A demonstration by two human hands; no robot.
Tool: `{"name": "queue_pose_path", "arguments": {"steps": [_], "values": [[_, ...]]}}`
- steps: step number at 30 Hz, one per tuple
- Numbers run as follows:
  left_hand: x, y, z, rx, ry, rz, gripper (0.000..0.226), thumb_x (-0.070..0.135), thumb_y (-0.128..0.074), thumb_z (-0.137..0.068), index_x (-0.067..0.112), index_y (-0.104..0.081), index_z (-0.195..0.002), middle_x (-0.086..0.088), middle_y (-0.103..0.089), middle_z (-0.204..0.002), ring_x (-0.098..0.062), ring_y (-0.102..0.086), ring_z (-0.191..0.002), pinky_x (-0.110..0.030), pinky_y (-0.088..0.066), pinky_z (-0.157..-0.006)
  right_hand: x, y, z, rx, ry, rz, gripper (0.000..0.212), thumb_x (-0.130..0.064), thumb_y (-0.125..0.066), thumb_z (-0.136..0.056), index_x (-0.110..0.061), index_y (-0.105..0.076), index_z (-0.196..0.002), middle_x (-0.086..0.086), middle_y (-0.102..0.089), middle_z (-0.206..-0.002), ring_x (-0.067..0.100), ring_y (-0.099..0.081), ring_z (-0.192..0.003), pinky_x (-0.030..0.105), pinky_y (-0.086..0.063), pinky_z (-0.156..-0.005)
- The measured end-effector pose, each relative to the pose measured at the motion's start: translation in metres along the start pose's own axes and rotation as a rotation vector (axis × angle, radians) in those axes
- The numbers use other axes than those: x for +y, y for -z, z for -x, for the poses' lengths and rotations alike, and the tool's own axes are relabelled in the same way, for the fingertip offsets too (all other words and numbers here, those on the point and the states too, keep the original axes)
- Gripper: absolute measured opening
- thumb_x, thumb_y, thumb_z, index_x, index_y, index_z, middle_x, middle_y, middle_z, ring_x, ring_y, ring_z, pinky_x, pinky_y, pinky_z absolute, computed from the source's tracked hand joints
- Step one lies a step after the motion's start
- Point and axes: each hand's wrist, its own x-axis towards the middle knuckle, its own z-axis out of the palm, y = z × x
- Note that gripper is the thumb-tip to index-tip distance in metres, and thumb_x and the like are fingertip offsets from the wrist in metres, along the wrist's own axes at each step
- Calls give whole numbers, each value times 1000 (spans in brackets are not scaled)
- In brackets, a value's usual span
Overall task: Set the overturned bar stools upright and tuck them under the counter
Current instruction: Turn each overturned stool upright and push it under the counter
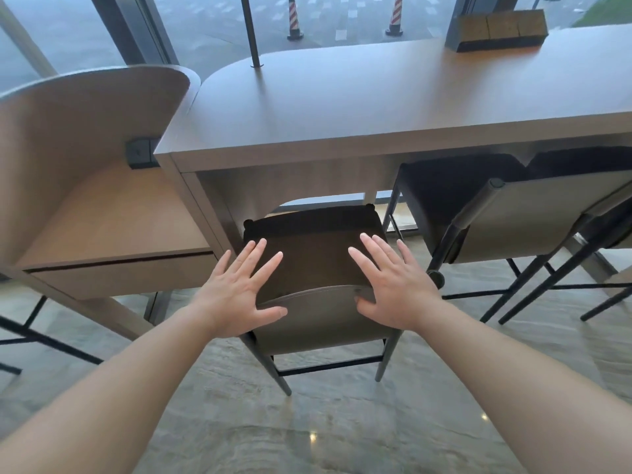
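A long wooden desk (342, 107) runs along a window wall over a pale stone floor (307, 422), and 1 stool (318, 268) stands upright on its 4 legs right before it, its dark seat partly under the desk edge and its low grey backrest (321, 313) nearest the person. The left hand (236, 292) lies flat with fingers spread, thumb along the top of the backrest at its left end; the right hand (390, 278) mirrors it at the right end, fingers straight and apart, thumb hooked over the rim. Neither hand is clamped on anything. Just beyond the right hand a 2nd stool (506, 213) is tucked under the desk, though it looks tilted, so I cannot say it sits square. The step in hand seems to be the push: the seat beyond the fingers has room to slide further in. It would go best with even pressure from both palms, low on the backrest, so the stool travels straight and does not swing toward the desk's side panel (201, 203) beyond the left hand. A slow slide should keep the legs from catching on the floor or knocking the neighbour.
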Motion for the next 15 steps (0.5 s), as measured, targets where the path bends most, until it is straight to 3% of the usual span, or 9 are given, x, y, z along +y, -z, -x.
{"name": "queue_pose_path", "arguments": {"steps": [7,15], "values": [[9,-1,-12,-3,56,9,89,91,-13,-76,50,34,-140,9,33,-158,-11,33,-144,-45,14,-121,20,-8,-10,-9,67,-96,88,-69,-33,-80,-34,-1,-154,1,1,-166,21,4,-152,51,0,-119],[12,-5,-14,79,86,-31,91,93,-11,-77,47,23,-147,8,22,-163,-9,28,-147,-45,14,-120,23,-1,-11,-80,-13,-259,92,-69,-33,-77,-39,14,-150,-3,16,-164,18,17,-150,51,4,-120]]}}
